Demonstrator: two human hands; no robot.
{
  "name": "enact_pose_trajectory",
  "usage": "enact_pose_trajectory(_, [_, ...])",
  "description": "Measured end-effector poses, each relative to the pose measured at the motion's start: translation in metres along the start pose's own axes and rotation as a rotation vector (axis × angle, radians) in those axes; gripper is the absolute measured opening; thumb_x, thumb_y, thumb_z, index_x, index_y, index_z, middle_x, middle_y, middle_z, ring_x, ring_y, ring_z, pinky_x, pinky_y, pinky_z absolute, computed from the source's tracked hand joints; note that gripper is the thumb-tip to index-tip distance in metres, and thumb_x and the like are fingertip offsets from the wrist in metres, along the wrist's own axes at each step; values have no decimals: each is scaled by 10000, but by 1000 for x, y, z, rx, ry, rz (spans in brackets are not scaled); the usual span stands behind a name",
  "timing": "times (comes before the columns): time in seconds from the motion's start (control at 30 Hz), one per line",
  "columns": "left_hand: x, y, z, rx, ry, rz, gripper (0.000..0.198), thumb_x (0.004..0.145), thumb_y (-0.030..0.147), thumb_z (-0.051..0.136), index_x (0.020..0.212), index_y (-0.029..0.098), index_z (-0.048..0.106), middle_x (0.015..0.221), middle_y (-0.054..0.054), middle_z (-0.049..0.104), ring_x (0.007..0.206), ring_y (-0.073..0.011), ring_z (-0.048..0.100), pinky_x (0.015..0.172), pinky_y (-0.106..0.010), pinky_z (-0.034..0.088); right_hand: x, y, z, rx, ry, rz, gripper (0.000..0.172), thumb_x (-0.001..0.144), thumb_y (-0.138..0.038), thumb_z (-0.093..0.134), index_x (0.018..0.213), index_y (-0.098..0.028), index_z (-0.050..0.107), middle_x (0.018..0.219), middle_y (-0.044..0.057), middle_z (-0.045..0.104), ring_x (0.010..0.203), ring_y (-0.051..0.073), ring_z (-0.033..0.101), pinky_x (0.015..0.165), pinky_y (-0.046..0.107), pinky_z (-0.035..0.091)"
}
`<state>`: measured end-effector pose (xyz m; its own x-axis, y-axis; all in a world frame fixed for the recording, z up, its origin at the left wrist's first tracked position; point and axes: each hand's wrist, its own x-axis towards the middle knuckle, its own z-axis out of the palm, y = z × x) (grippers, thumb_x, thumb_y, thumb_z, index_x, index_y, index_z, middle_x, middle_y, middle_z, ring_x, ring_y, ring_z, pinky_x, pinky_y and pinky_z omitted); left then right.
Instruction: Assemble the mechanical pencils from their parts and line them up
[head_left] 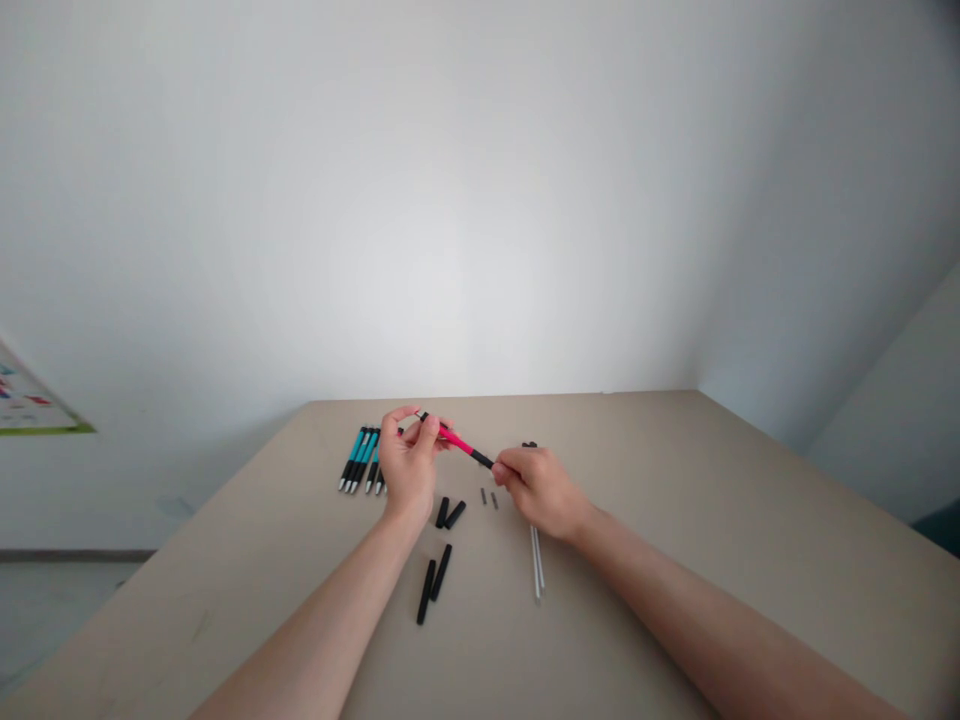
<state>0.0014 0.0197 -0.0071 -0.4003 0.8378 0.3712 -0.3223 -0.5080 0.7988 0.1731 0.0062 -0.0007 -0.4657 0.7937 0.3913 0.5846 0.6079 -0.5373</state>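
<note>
A pink and black pen [460, 441] slants between my hands above the table. My left hand [411, 462] pinches its upper end, near the black tip. The fingers of my right hand [541, 487] are closed round its lower black end, which they partly hide. Below my left hand lie two short black tubes [454, 515] and two longer black tubes [441, 573]. Two tiny dark pieces [489, 498] sit between my hands. Thin white refills [537, 565] lie partly under my right hand.
Several teal and black pens [361, 460] lie side by side at the left, some hidden behind my left hand. The beige table [637, 450] ends at a white wall [480, 200]. A green-edged poster [34, 405] hangs at the far left.
</note>
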Motion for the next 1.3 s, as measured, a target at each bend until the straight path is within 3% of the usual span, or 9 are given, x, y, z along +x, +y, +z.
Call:
enact_pose_trajectory(0.2, [-2, 4, 1, -26, -43, -62, 341, 713, 294, 719, 936, 178, 488, 682, -28, 684, 549, -148, 628, 520, -256, 472, -3, -13, 9, 434, -197, 300, 249, 809, -150, 457, 599, -140, 590, 534, -2, 554, 507, 100, 468, 533, 218, 335])
enact_pose_trajectory(0.37, [-2, 10, 4, -54, -69, -132, 328, 679, 288, 734, 881, 166, 508, 660, -22, 670, 521, -137, 603, 492, -246, 452, -3, -13, 14, 676, -308, 396, 270, 815, -191, 472, 577, -135, 587, 482, -2, 539, 424, 80, 359, 457, 224, 263])
enact_pose_trajectory(0.53, [-1, 11, 4, -68, -99, -194, 330, 682, 276, 736, 891, 163, 508, 672, -16, 665, 521, -119, 591, 494, -226, 445, -4, -16, 14, 724, -346, 417, 263, 808, -193, 482, 577, -132, 592, 483, -2, 547, 401, 73, 318, 431, 223, 231])
enact_pose_trajectory(0.67, [-7, 10, 5, -47, -190, -228, 362, 750, 314, 689, 1026, 189, 491, 729, -14, 670, 525, -102, 593, 522, -222, 452, -5, -17, 16, 682, -321, 377, 275, 824, -187, 464, 597, -128, 608, 504, -1, 567, 426, 75, 391, 491, 213, 310])
enact_pose_trajectory(0.8, [-16, 11, 7, 31, -384, -293, 622, 783, 322, 658, 1314, 246, 344, 789, -27, 680, 532, -124, 625, 552, -253, 478, -6, -16, 21, 584, -266, 316, 261, 825, -191, 463, 641, -132, 638, 554, 7, 602, 516, 103, 508, 565, 215, 377])
enact_pose_trajectory(0.87, [-18, 13, 8, 64, -425, -293, 692, 794, 343, 640, 1376, 258, 277, 799, -38, 684, 503, -131, 624, 534, -260, 481, -8, -16, 20, 455, -233, 247, 268, 829, -204, 468, 629, -139, 634, 552, 6, 597, 504, 102, 493, 542, 215, 360])
enact_pose_trajectory(0.97, [-17, 14, 6, 82, -417, -262, 683, 806, 365, 620, 1384, 256, 273, 802, -51, 690, 468, -134, 616, 504, -257, 481, -11, -20, 16, 152, -122, 47, 311, 838, -251, 503, 551, -154, 576, 492, -13, 520, 451, 85, 380, 510, 227, 294])
enact_pose_trajectory(1.07, [-13, 15, 2, 94, -384, -236, 652, 800, 367, 624, 1357, 255, 303, 791, -50, 692, 461, -143, 617, 476, -250, 474, -11, -21, 9, 4, -18, -74, 349, 875, -264, 471, 548, -160, 535, 511, -8, 496, 479, 88, 370, 528, 231, 279])
enact_pose_trajectory(1.3, [0, 18, -4, 132, -297, -183, 591, 780, 335, 640, 1284, 253, 341, 773, -17, 677, 423, -117, 578, 458, -252, 462, -7, -9, 5, -98, 99, -49, 392, 912, -271, 427, 536, -169, 472, 529, 6, 512, 500, 98, 416, 550, 235, 287])
